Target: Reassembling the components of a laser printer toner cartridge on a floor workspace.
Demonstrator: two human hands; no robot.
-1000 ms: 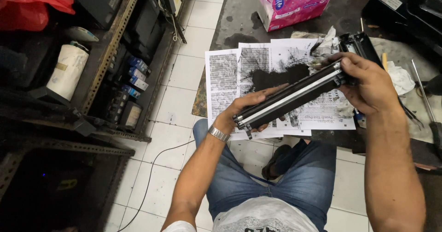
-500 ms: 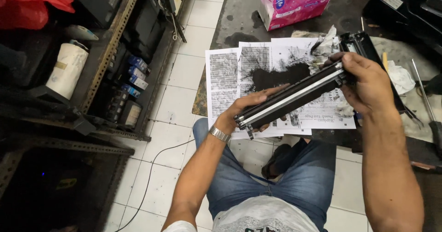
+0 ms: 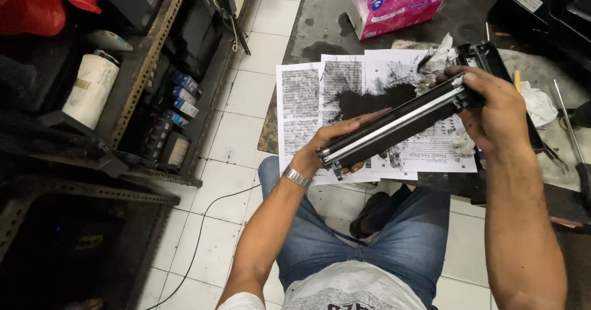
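I hold a long black toner cartridge with a silver strip, tilted up to the right, over printed paper sheets smeared with black toner powder. My left hand supports its lower left end from below; a metal watch sits on that wrist. My right hand grips the upper right end from above. A second black cartridge part lies on the dark table just behind my right hand.
A pink tissue pack lies at the table's far side, black printers at the top right. A screwdriver and crumpled tissues lie right. Metal shelves with boxes, a white bottle and a red bag stand left. White tile floor below.
Both hands and the cartridge have shifted only slightly; the grip is the same.
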